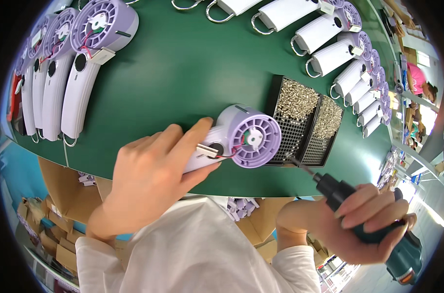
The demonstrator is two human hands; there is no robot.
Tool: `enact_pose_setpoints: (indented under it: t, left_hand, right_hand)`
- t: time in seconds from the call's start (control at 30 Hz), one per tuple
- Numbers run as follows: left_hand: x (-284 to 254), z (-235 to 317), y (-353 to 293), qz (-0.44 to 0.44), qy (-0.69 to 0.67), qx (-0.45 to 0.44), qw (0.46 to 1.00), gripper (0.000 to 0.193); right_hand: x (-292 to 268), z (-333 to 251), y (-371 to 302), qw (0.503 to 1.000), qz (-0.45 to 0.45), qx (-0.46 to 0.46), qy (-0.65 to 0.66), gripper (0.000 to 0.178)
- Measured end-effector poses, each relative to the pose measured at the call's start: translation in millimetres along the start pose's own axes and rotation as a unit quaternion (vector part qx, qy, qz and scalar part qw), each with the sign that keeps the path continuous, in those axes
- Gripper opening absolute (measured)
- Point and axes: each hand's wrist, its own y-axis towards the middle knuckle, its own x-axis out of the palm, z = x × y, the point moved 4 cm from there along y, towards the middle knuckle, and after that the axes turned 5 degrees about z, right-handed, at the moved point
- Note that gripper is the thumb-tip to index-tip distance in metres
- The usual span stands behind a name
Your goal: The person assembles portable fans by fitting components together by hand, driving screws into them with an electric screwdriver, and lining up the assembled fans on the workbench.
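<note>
My left hand (151,168) is wrapped round the white handle of a handheld fan (255,138), pressing it to the green table. The fan's round purple head points right, its back open to view, with red wires running to a small white connector. In my right hand (366,222) is a dark green electric screwdriver (402,254), gripped round its body. The bit reaches up and left to the near edge of a black perforated screw tray (288,131). Small screws (296,99) lie heaped in the far part of its two compartments. Whether the bit tip carries a screw is too small to tell.
Several similar fans (77,95) stand in a row at the far left. More fans (327,34) line the far right edge in a curve. Below the table's front edge are cardboard boxes (68,190), some holding purple and white parts. Other people (417,80) sit farther off at the right.
</note>
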Motion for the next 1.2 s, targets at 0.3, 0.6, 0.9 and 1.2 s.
enact_pose_setpoints:
  t: [0.3, 0.6, 0.9, 1.2]
  left_hand:
    - [1, -2, -2, -0.008, -0.017, -0.001, 1.000, 0.047]
    - [-2, 0, 1, 0.009, -0.034, -0.045, 0.998, 0.058]
    - [1, 3, -4, 0.027, 0.042, 0.032, 0.998, 0.073]
    - [-1, 4, -4, 0.005, 0.036, 0.033, 0.999, 0.071]
  right_hand:
    - [43, 13, -17, 0.996, -0.080, 0.024, 0.020, 0.021]
    - [53, 22, -34, 0.990, -0.115, 0.045, -0.070, 0.021]
    - [52, 31, -40, 0.972, -0.209, 0.042, -0.099, 0.022]
    - [48, 4, -32, 0.984, -0.173, -0.048, -0.013, 0.023]
